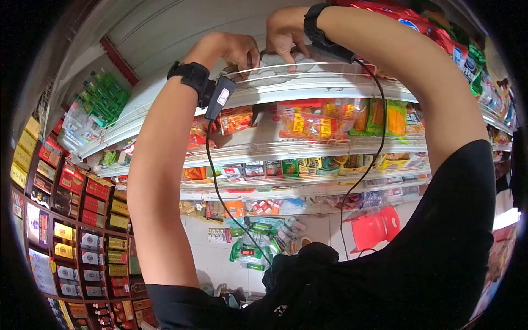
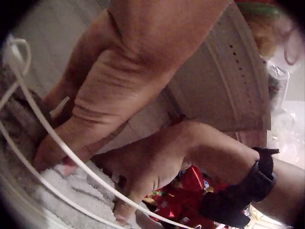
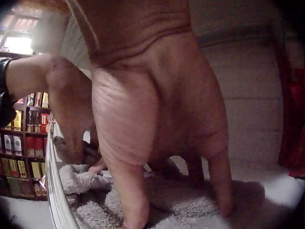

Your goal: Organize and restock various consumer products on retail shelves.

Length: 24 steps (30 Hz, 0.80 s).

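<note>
A grey-white fluffy towel (image 1: 273,72) lies bunched on the top shelf, behind a white wire rail. My left hand (image 1: 240,50) holds its left part, fingers bent down into the cloth; the left wrist view shows the thumb low against a darker grey fold. Close beside it, my right hand (image 1: 285,36) presses on the towel from above. In the right wrist view the right hand (image 3: 162,109) has its thumb and fingers spread apart, pointing straight down onto the fluffy towel (image 3: 95,214). The palm covers part of the cloth.
The wire rail (image 2: 62,143) runs along the shelf's front edge. Green bottles (image 1: 104,93) stand to the left, red packages (image 1: 418,25) to the right. Snack packs (image 1: 308,121) fill lower shelves. Cables (image 1: 379,126) hang from both wrists. A red stool (image 1: 374,230) is below.
</note>
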### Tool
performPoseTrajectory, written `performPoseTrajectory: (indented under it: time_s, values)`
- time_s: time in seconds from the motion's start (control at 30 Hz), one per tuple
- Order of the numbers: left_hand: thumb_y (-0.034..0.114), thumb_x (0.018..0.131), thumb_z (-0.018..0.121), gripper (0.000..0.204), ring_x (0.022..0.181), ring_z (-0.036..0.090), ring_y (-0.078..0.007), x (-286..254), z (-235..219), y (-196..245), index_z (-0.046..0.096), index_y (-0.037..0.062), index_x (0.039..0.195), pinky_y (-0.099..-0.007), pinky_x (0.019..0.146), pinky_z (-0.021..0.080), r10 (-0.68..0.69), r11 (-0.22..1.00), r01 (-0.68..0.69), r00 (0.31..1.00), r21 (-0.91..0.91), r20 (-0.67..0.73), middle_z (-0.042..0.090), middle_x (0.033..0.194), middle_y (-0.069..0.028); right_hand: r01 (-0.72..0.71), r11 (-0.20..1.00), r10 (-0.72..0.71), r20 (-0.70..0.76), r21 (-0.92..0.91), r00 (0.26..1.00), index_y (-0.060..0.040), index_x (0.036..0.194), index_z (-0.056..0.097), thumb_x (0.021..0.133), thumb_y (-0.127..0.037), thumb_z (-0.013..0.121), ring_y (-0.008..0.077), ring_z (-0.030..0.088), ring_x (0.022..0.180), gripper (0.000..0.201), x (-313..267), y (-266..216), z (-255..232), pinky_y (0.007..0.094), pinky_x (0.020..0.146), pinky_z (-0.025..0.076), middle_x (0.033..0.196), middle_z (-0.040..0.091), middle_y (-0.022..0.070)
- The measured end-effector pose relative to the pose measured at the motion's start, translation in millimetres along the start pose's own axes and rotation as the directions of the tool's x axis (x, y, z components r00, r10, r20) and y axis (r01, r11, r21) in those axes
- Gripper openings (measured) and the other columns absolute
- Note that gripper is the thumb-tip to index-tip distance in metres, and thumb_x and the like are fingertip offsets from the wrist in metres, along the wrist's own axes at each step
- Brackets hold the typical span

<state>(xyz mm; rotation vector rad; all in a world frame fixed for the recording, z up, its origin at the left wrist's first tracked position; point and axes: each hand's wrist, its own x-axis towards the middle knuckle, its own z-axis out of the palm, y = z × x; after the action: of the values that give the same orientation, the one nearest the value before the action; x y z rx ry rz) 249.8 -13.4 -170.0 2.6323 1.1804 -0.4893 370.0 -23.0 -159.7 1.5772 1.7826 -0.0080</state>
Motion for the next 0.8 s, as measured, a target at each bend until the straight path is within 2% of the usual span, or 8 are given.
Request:
performPoseTrajectory:
  time_s: [0.17,0.37,0.47,0.53,0.6,0.63,0.7,0.8]
  values:
    - [0.002,0.066,0.080,0.038,0.089,0.067,-0.0238,35.2,-9.3,38.9,0.068,0.0022,0.102,-0.0382,0.077,0.059,0.092,0.992,-0.090,0.996,0.085,-0.020,0.068,0.101,-0.0092,-0.048,0.977,0.019,-0.139,-0.207,0.990,0.0056,0.139,0.043,0.067,-0.029,0.089,0.0332,0.059,0.111,0.092,5.4,38.8,25.3,0.0415,0.094,0.048,0.126,0.060,0.0191]
    - [0.005,0.067,0.081,0.039,0.090,0.067,-0.0250,62.3,-10.3,64.4,0.068,0.0039,0.104,-0.0402,0.077,0.058,0.118,0.985,-0.114,0.993,-0.131,0.019,0.068,0.101,-0.0072,0.218,0.975,-0.212,0.118,-0.034,0.970,-0.0399,0.143,0.045,0.058,-0.014,0.093,0.0251,0.058,0.111,0.101,-6.9,63.2,29.8,0.0406,0.091,0.048,0.124,0.064,0.0070]
    - [0.009,0.065,0.081,0.036,0.083,0.066,-0.0220,69.0,-2.7,65.8,0.070,0.0055,0.099,-0.0367,0.072,0.055,0.304,0.953,-0.300,0.940,0.049,-0.154,0.070,0.091,-0.0062,0.439,0.867,-0.493,-0.289,-0.235,0.820,-0.0373,0.148,0.035,0.057,-0.011,0.093,0.0259,0.058,0.113,0.111,-45.5,96.3,69.1,0.0391,0.092,0.049,0.124,0.064,0.0054]
    - [0.011,0.064,0.081,0.035,0.081,0.066,-0.0216,66.3,6.6,68.6,0.071,0.0066,0.098,-0.0361,0.071,0.053,0.325,0.946,-0.318,0.918,0.067,-0.226,0.070,0.088,-0.0063,0.407,0.876,-0.455,-0.162,-0.259,0.876,-0.0366,0.146,0.041,0.056,-0.010,0.093,0.0277,0.059,0.114,0.106,-19.1,86.4,65.1,0.0392,0.095,0.048,0.127,0.062,0.0086]
    - [0.013,0.064,0.080,0.034,0.080,0.065,-0.0213,61.7,12.2,68.4,0.072,0.0077,0.096,-0.0355,0.071,0.051,0.326,0.945,-0.315,0.891,0.086,-0.315,0.071,0.085,-0.0064,0.075,0.997,-0.072,0.140,-0.014,0.987,-0.0026,0.121,0.063,0.077,-0.022,0.081,0.0270,0.061,0.108,0.052,-24.4,72.8,55.9,0.0408,0.085,0.054,0.121,0.064,0.0171]
    - [0.013,0.067,0.079,0.028,0.079,0.064,-0.0205,68.8,19.6,62.7,0.073,0.0079,0.094,-0.0354,0.071,0.051,0.336,0.938,-0.345,0.881,0.035,-0.334,0.071,0.086,-0.0062,-0.127,0.990,0.117,0.161,0.053,0.980,-0.0044,0.111,0.069,0.072,-0.025,0.084,0.0228,0.064,0.100,0.046,-5.0,76.4,54.5,0.0402,0.084,0.051,0.101,0.072,0.0129]
    - [0.016,0.070,0.079,0.025,0.078,0.063,-0.0201,66.1,17.3,57.1,0.074,0.0086,0.093,-0.0359,0.071,0.051,0.289,0.944,-0.328,0.881,-0.044,-0.375,0.072,0.086,-0.0064,0.143,0.982,-0.170,0.244,0.123,0.955,-0.0039,0.112,0.067,0.067,-0.018,0.086,0.0230,0.067,0.090,0.051,111.4,120.9,56.4,0.0406,0.080,0.053,0.104,0.071,0.0112]
    - [0.021,0.069,0.081,0.032,0.079,0.065,-0.0219,78.6,27.2,51.0,0.075,0.0095,0.099,-0.0378,0.073,0.052,0.121,0.970,-0.204,0.875,-0.130,-0.469,0.072,0.089,-0.0095,0.278,0.943,-0.303,0.127,0.183,0.945,-0.0010,0.126,0.054,0.061,-0.018,0.089,0.0276,0.067,0.091,0.076,68.3,116.7,60.2,0.0416,0.079,0.055,0.106,0.070,0.0129]
